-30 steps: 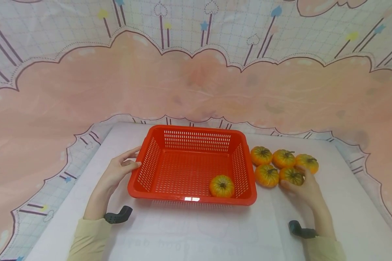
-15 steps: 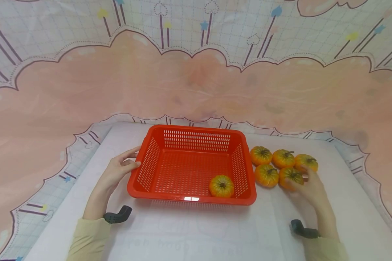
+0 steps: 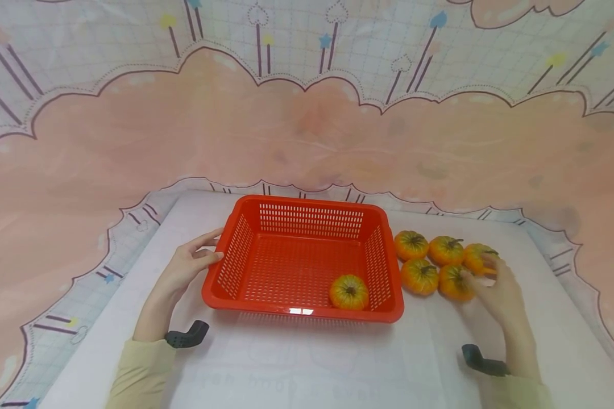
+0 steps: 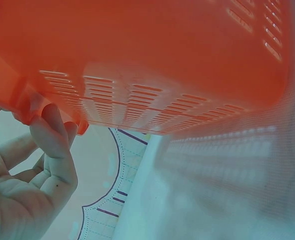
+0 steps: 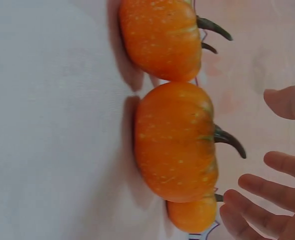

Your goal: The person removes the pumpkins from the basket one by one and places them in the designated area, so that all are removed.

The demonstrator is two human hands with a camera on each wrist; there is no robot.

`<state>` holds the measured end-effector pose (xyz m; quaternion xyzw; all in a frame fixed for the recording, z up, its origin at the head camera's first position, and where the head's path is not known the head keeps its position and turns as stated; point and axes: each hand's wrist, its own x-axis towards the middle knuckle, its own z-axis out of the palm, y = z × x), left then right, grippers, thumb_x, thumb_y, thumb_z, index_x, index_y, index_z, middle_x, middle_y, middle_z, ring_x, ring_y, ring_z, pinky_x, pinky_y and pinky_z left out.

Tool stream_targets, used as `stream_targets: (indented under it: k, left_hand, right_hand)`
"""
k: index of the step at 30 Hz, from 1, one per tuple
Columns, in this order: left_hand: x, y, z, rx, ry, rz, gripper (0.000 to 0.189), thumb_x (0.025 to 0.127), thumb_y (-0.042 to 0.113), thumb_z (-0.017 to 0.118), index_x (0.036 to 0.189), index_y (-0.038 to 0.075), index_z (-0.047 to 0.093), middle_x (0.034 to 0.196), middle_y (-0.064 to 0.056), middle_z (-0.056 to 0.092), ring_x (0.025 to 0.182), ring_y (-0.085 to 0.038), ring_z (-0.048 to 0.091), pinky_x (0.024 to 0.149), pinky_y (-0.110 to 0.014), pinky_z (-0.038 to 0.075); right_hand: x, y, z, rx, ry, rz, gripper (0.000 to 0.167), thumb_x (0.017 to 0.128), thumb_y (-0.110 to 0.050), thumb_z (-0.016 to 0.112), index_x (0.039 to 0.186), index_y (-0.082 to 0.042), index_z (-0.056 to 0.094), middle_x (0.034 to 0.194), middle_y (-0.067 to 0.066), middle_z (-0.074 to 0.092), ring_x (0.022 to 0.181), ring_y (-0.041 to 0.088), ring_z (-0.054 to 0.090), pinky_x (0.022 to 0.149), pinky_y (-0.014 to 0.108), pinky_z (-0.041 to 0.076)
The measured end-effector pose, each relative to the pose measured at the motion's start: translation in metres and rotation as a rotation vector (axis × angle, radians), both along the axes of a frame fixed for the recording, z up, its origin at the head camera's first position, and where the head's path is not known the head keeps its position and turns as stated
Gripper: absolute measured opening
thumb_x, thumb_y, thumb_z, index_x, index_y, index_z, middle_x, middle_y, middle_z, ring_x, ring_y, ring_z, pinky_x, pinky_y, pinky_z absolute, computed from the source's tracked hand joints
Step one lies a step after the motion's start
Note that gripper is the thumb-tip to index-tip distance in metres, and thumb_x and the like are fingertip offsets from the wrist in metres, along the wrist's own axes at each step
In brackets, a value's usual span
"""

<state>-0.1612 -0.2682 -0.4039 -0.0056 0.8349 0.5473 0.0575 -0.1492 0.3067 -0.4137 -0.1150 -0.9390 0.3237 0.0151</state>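
A red plastic basket (image 3: 266,308) with slotted walls stands on the white table. My left hand (image 3: 184,268) holds its left rim; in the left wrist view the fingers of this hand (image 4: 32,185) bend up against the rim. One small orange pumpkin (image 3: 349,296) lies in the basket's front right corner. Several more pumpkins sit to the right in two rows. My right hand (image 3: 505,292) hovers over the right end of this group, near the front right pumpkin (image 3: 452,285) and the back right pumpkin (image 3: 474,257). In the right wrist view its fingers are spread, apart from the nearest pumpkin (image 5: 175,145).
The front left pumpkin (image 3: 418,278) and back left pumpkin (image 3: 410,246) lie close to the basket's right wall. Behind the table (image 3: 337,363) hangs a patterned cloth (image 3: 307,136). Each wrist carries a dark camera mount, such as the right mount (image 3: 483,362).
My right hand has come off the front right pumpkin and shifted to the right. The left hand and basket have stayed in place; the head view has shifted slightly.
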Motion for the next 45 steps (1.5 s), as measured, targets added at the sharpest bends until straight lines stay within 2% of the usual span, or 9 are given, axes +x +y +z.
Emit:
stream_targets:
  k: [7,17,22,29,38,45]
  left_hand:
    - [0.001,0.0,0.002,0.001,0.0,0.003,0.062,0.095,0.028,0.059,0.15,0.017,0.033,0.137,-0.019,0.044,0.09,-0.002,0.06,0.096,-0.041,0.045]
    - [-0.001,0.0,0.001,0.006,0.0,-0.001,0.063,0.094,0.029,0.059,0.151,0.018,0.033,0.137,-0.018,0.044,0.087,-0.001,0.06,0.092,-0.032,0.047]
    - [-0.001,0.0,0.0,0.006,0.003,-0.005,0.062,0.095,0.028,0.059,0.151,0.019,0.033,0.137,-0.018,0.045,0.09,0.0,0.059,0.094,-0.035,0.046]
    - [-0.001,-0.001,0.0,0.012,-0.012,0.002,0.062,0.095,0.027,0.058,0.151,0.02,0.032,0.139,-0.019,0.043,0.09,-0.001,0.059,0.1,-0.046,0.044]
    - [-0.001,-0.001,0.001,0.007,0.001,-0.009,0.061,0.095,0.026,0.058,0.151,0.018,0.033,0.137,-0.019,0.045,0.09,-0.001,0.059,0.096,-0.041,0.045]
    - [0.0,-0.001,0.001,0.004,-0.001,-0.004,0.062,0.095,0.027,0.058,0.15,0.018,0.033,0.137,-0.019,0.045,0.091,-0.003,0.06,0.098,-0.044,0.045]
  right_hand:
    - [0.002,-0.006,0.013,-0.012,0.079,0.013,0.075,0.096,-0.045,0.05,0.15,-0.002,0.022,0.141,0.034,0.036,0.122,0.051,0.037,0.09,0.065,0.043]
    - [-0.003,-0.011,0.026,0.027,0.073,0.01,0.072,0.098,-0.043,0.048,0.15,-0.001,0.021,0.142,0.035,0.035,0.124,0.051,0.037,0.096,0.066,0.039]
    - [-0.006,-0.015,0.033,0.065,0.104,0.048,0.068,0.098,-0.039,0.05,0.149,-0.001,0.025,0.139,0.034,0.039,0.123,0.051,0.039,0.096,0.066,0.039]
    - [-0.009,-0.024,0.042,0.089,0.123,0.1,0.066,0.097,-0.037,0.051,0.148,-0.002,0.028,0.138,0.033,0.041,0.121,0.05,0.043,0.094,0.066,0.041]
    - [-0.013,-0.038,0.053,0.13,0.161,0.148,0.062,0.097,-0.034,0.052,0.147,-0.003,0.032,0.139,0.03,0.043,0.12,0.049,0.044,0.093,0.066,0.041]
    - [-0.014,-0.051,0.063,0.168,0.163,0.204,0.061,0.097,-0.034,0.053,0.146,-0.005,0.034,0.137,0.028,0.045,0.12,0.047,0.043,0.094,0.067,0.039]
